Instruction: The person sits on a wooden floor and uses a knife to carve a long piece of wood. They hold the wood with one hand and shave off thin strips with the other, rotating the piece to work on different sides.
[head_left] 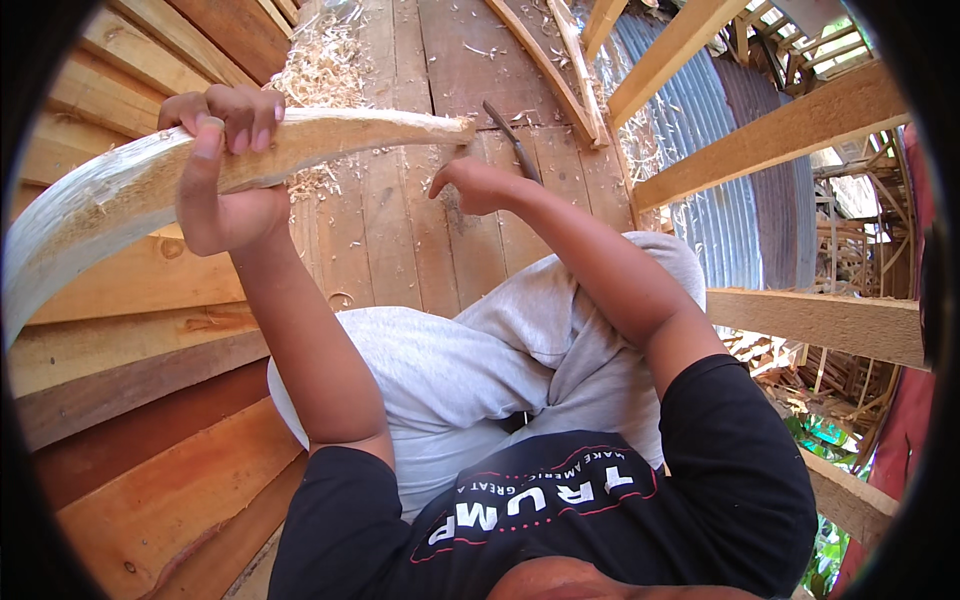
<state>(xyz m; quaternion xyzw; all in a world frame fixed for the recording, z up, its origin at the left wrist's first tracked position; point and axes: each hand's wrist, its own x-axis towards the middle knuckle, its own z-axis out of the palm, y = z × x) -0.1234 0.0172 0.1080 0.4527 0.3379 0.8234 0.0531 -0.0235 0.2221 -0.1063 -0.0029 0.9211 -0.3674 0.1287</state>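
A long, curved, pale piece of wood reaches across from the left edge and narrows to a blunt tip at the middle. My left hand is wrapped round its thicker part, thumb on the near side and fingers over the top. Just below the tip is my right hand, its fingers loosely bent and partly apart, with nothing seen in them. Whether it touches the wood I cannot tell. Past my right wrist lies a slim dark tool, like a knife, on the plank floor; my forearm hides one end.
Wood shavings are heaped on the floor at the far left. Stacked boards line my left side. Thin wooden strips lie at the far right, beside a railing. Corrugated metal sheets lie beyond it.
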